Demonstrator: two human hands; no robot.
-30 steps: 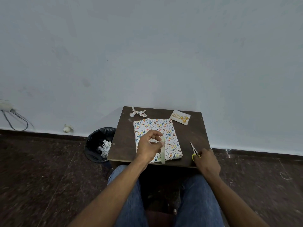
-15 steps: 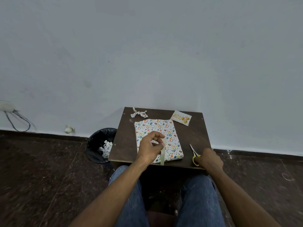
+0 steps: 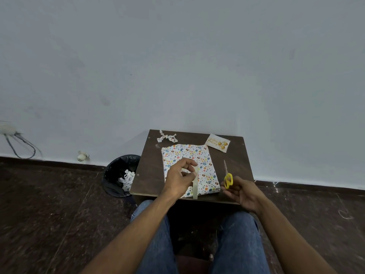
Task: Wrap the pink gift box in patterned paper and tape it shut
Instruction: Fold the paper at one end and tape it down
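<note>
Wrapped gift box lies on a small table; above it, left hand pinches a tape strip, right hand grips yellow scissors.

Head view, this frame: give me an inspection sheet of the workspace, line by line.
Surface: small dark table against the wall.
Job's things: wrapped box flat on the table; tape strip hanging over its near edge; scissors.
Clutter: paper scrap; birthday card.
Grippers: left hand pinches the tape; right hand holds the scissors' yellow handles.
Cables: wires at the far-left wall.
Surroundings: bin with paper scraps beside the table; dark floor.
</note>
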